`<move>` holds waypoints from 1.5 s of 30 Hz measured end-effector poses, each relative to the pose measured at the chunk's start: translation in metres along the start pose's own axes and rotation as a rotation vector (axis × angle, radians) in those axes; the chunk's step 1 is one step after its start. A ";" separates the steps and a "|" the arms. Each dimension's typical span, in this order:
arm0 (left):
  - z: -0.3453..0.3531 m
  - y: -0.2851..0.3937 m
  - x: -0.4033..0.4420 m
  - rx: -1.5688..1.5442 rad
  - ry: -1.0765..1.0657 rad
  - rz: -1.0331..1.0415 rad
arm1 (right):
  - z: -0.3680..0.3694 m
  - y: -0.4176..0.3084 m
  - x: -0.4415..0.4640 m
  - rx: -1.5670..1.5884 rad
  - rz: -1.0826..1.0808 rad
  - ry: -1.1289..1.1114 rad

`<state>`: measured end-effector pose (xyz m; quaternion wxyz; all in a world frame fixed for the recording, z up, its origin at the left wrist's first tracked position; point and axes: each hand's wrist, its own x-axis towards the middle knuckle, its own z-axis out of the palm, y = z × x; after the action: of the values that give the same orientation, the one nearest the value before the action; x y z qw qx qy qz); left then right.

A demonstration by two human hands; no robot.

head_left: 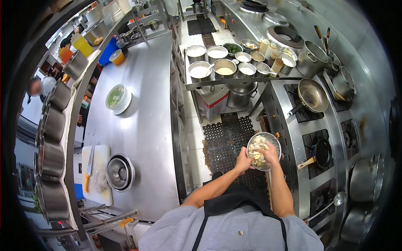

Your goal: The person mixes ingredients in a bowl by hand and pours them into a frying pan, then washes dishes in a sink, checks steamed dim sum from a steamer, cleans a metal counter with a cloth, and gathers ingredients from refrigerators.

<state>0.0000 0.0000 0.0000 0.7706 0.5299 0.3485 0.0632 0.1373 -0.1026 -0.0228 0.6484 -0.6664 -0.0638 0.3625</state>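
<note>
A round metal bowl point(277, 146) is held in front of my body, above the floor between the counter and the stove. Inside it are pale, chunky food pieces point(259, 144) with some yellowish bits, partly blurred; their kind is unclear. My left hand point(243, 161) grips the bowl's near left rim, thumb at the edge. Over the right side of the bowl, my right hand point(270, 154) reaches in, its fingers curled into the pieces and their tips hidden.
To the right, a black pan point(323, 153) and a larger wok point(313, 96) sit on the stove point(299, 140). Several filled pots stand on the table point(251, 83) ahead. The left counter point(146, 138) holds a knife point(89, 167) on a cutting board point(106, 152) and nested bowls point(119, 171).
</note>
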 end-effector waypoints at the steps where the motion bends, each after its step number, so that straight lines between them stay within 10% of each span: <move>1: -0.006 -0.001 0.008 -0.016 0.006 -0.007 | 0.000 -0.008 -0.001 -0.335 -0.154 0.035; 3: 0.013 -0.009 0.006 -0.121 0.008 -0.049 | 0.013 -0.102 -0.069 -0.595 -0.056 0.124; 8: 0.005 0.007 0.002 -0.119 -0.082 -0.001 | -0.020 -0.021 -0.010 -0.554 -0.136 0.140; 13: 0.013 -0.006 0.005 -0.001 -0.078 0.096 | -0.004 -0.012 0.005 0.088 0.087 -0.025; 19: 0.001 0.018 0.013 -0.158 -0.127 -0.027 | 0.000 -0.113 -0.057 -0.420 0.097 -0.001; 21: 0.000 0.019 0.004 -0.105 -0.200 0.000 | -0.025 -0.045 -0.019 -0.550 -0.228 0.059; 27: -0.001 0.021 0.000 0.005 -0.320 -0.138 | -0.006 -0.050 -0.022 -0.423 0.196 -0.246; 31: -0.007 0.009 0.014 -0.050 -0.237 -0.138 | -0.005 -0.079 -0.039 -0.831 0.000 -0.299; 37: 0.003 0.021 -0.001 -0.043 -0.248 -0.053 | -0.016 -0.055 -0.026 -0.805 -0.189 -0.180; 39: 0.012 0.006 -0.001 -0.007 -0.276 0.035 | 0.004 -0.044 -0.033 -0.043 0.324 0.027; 45: -0.009 -0.011 0.010 0.006 -0.248 -0.109 | -0.009 -0.055 -0.040 -0.281 0.062 -0.167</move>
<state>-0.0010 0.0074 -0.0159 0.8084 0.5162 0.2791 -0.0460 0.1341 -0.1243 0.0423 0.5297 -0.7199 -0.1469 0.4238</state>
